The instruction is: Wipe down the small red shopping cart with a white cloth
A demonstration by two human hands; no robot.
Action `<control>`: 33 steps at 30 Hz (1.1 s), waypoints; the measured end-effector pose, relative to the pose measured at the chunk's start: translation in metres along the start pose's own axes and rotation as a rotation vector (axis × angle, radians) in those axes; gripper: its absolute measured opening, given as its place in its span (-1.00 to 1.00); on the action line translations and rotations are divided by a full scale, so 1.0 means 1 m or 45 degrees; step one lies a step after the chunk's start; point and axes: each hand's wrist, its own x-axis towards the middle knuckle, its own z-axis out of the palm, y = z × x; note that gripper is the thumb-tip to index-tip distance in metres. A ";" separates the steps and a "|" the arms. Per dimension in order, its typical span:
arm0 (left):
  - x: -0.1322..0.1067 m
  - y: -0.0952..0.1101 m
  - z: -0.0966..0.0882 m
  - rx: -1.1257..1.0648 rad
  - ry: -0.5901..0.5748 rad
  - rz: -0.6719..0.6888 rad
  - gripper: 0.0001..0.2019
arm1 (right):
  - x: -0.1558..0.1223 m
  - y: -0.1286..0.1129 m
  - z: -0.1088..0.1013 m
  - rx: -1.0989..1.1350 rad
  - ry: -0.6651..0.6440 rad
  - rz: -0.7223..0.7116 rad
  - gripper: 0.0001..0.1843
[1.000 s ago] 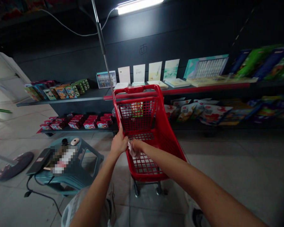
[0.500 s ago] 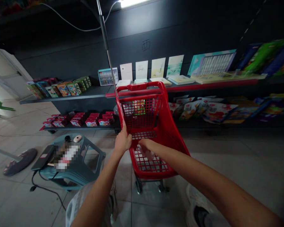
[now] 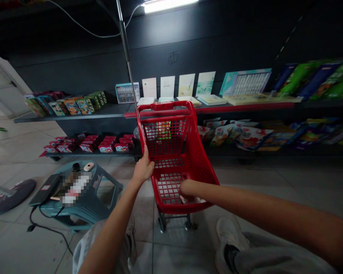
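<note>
A small red shopping cart [image 3: 201, 152] with a grid basket stands in front of me, its handle side against the shelf. My left hand [image 3: 143, 168] grips its left rim, with the index finger stretched along the edge. Down inside the basket, near its front end, is my right hand [image 3: 188, 189], closed and bent at the wrist. Under it shows a pale, crumpled cloth [image 3: 199, 200], pressed low against the basket; most of it is hidden by the hand. A metal pole rises from the cart's left rim.
Behind the cart, a dark shelf [image 3: 114, 110] carries books, small boxes and snack bags [image 3: 253, 137]. At left, stacked blue-grey stools [image 3: 101, 207] bear a black device with a cable trailing to the floor. A round stand base [image 3: 14, 196] lies beyond. My feet flank the cart.
My right hand has moved down and toward the basket's near right part with the cloth. My left hand stays on the rim. The view has shifted slightly to the right.
</note>
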 end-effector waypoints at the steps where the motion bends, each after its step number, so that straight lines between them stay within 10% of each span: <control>1: 0.000 0.000 0.000 0.001 0.003 -0.002 -0.08 | 0.001 0.001 -0.003 -0.030 -0.041 0.016 -0.68; 7: -0.001 0.001 0.004 0.020 0.052 -0.050 -0.10 | 0.008 -0.015 -0.015 -0.303 -0.466 -0.121 -0.69; 15: 0.003 -0.005 -0.002 0.011 -0.030 -0.036 -0.09 | -0.024 -0.009 -0.010 -0.290 -0.321 -0.429 -0.70; 21: 0.003 -0.011 -0.012 -0.042 -0.091 0.033 -0.09 | -0.056 0.006 -0.042 -0.851 -0.444 -0.180 -0.46; 33: 0.014 -0.019 -0.021 -0.063 0.032 0.055 -0.33 | -0.023 0.039 -0.148 -1.091 0.296 -0.008 -0.74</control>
